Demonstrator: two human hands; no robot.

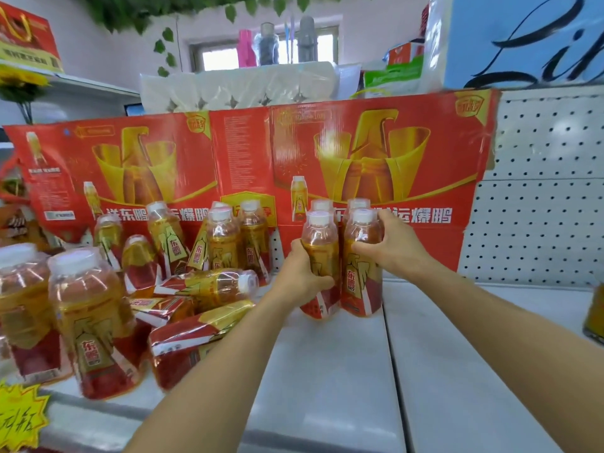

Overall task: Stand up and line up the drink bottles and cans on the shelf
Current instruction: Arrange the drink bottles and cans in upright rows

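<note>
Both hands, left hand and right hand, each grip an upright bottle, squaring the block; fallen bottles need standing next.

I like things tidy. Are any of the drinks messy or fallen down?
Yes. Several bottles lie flat in a heap on the white shelf, left of the arms, and one behind them leans. The four bottles between the left hand and right hand stand straight.
</note>
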